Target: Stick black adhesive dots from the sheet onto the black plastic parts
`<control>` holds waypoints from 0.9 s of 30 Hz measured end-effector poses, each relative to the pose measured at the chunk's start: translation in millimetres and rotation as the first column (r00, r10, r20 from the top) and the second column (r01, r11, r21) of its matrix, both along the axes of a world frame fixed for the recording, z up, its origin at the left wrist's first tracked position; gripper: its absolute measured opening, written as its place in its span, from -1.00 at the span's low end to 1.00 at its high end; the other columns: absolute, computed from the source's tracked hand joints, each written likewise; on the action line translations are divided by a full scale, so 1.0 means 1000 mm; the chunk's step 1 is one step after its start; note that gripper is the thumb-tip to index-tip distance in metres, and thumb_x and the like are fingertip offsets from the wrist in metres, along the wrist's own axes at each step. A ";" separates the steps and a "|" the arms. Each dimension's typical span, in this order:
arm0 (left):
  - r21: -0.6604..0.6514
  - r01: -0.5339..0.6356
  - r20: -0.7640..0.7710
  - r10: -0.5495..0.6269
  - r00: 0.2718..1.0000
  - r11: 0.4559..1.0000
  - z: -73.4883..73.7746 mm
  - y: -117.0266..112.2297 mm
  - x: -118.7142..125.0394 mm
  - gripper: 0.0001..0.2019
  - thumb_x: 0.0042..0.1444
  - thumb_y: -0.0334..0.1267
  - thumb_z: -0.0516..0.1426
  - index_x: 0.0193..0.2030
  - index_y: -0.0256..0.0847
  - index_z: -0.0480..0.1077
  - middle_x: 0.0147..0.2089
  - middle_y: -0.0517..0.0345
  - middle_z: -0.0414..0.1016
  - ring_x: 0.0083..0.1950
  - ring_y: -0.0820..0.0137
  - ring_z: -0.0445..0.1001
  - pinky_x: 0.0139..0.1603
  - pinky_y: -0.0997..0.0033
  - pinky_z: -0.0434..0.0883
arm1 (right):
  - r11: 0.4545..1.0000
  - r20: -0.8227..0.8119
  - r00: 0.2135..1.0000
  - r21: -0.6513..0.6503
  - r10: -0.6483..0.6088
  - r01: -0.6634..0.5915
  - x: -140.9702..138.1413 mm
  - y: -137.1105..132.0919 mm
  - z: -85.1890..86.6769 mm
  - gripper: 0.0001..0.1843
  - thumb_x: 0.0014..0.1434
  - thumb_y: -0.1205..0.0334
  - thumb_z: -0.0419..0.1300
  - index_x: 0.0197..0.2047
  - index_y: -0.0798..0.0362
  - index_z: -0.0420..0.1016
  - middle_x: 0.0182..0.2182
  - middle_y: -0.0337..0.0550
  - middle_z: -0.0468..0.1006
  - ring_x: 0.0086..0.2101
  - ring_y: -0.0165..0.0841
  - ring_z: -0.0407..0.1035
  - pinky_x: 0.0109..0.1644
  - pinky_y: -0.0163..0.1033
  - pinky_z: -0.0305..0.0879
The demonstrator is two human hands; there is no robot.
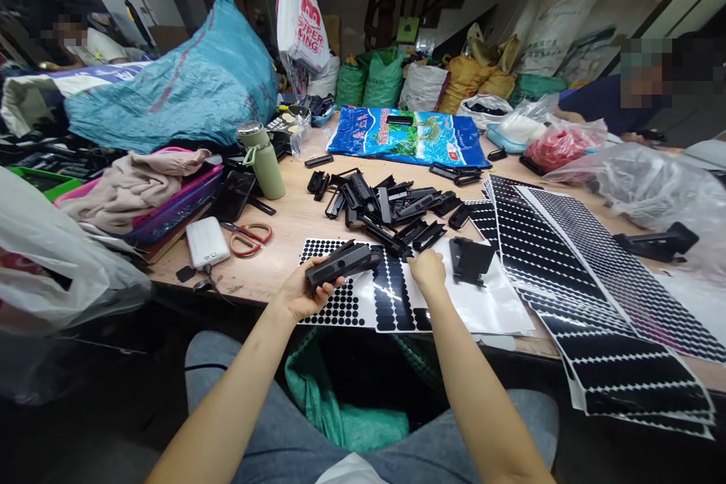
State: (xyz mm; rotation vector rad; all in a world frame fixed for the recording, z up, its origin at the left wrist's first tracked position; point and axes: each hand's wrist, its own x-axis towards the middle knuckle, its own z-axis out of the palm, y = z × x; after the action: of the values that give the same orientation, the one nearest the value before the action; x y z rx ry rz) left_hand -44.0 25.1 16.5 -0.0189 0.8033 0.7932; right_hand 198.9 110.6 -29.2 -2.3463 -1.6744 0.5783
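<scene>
My left hand [303,291] is closed around a long black plastic part [343,262], held just above a white sheet of round black stickers [334,306]. My right hand [428,270] rests on a second sticker sheet [397,299], with its fingers curled down onto the black pads; what they pinch is hidden. Just beyond both hands lies a pile of black plastic parts [386,208]. One more black part [470,259] stands on the white sheet to the right of my right hand.
Long sticker sheets [572,272] fan out on the right. Red-handled scissors [249,237], a white power bank [207,240], a green bottle [264,159], cloths and bags crowd the left. A blue packet [408,138] lies at the back. Two other people sit at the far corners.
</scene>
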 end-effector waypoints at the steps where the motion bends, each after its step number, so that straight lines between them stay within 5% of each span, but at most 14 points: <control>1: -0.002 0.003 0.008 -0.003 1.000 1.000 0.000 0.000 0.000 -0.77 0.06 -0.19 0.01 -0.29 -0.35 0.30 -0.48 -0.09 0.44 -0.69 0.53 0.32 -0.80 0.64 0.30 | 1.000 0.001 1.000 -0.002 0.001 -0.001 0.000 0.001 0.000 -0.56 0.09 0.15 0.06 -0.03 0.28 0.33 -0.07 0.29 0.35 -0.10 -0.09 0.32 -0.12 -0.14 0.23; 19: 0.002 0.171 0.062 -0.171 0.983 0.985 -0.008 -0.001 -0.006 -0.76 0.08 -0.19 0.00 -0.25 -0.36 0.31 -0.49 -0.14 0.49 -0.71 0.46 0.37 -0.83 0.63 0.26 | 0.999 -0.032 0.999 -0.008 0.034 -0.034 -0.003 -0.003 0.005 -0.69 0.08 0.26 0.06 -0.15 0.29 0.40 -0.15 0.30 0.42 -0.13 -0.05 0.35 -0.17 -0.14 0.23; 24: -0.012 0.183 0.041 -0.183 0.982 0.983 -0.012 -0.005 -0.009 -0.77 0.07 -0.19 0.01 -0.28 -0.35 0.32 -0.49 -0.16 0.50 -0.72 0.46 0.37 -0.82 0.62 0.28 | 0.997 -0.076 0.995 0.050 0.070 -0.066 -0.001 -0.019 0.027 -0.77 0.12 0.32 -0.02 -0.26 0.21 0.42 -0.25 0.16 0.48 -0.17 -0.13 0.37 -0.18 -0.17 0.21; 27: -0.010 0.186 0.008 -0.186 0.982 0.982 -0.016 -0.006 -0.008 -0.75 0.06 -0.19 0.02 -0.29 -0.38 0.33 -0.50 -0.19 0.49 -0.72 0.47 0.37 -0.81 0.64 0.29 | 0.966 -0.305 0.934 0.229 0.188 -0.120 -0.014 -0.051 0.049 -0.75 0.15 0.16 -0.04 -0.29 0.11 0.38 -0.31 -0.03 0.48 -0.25 -0.26 0.37 -0.21 -0.22 0.22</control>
State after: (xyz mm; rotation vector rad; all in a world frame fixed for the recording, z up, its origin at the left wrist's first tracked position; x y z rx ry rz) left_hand -52.1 18.8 0.7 0.0429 0.7902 0.6112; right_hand 184.4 59.5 20.0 -1.8677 -1.6815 0.7343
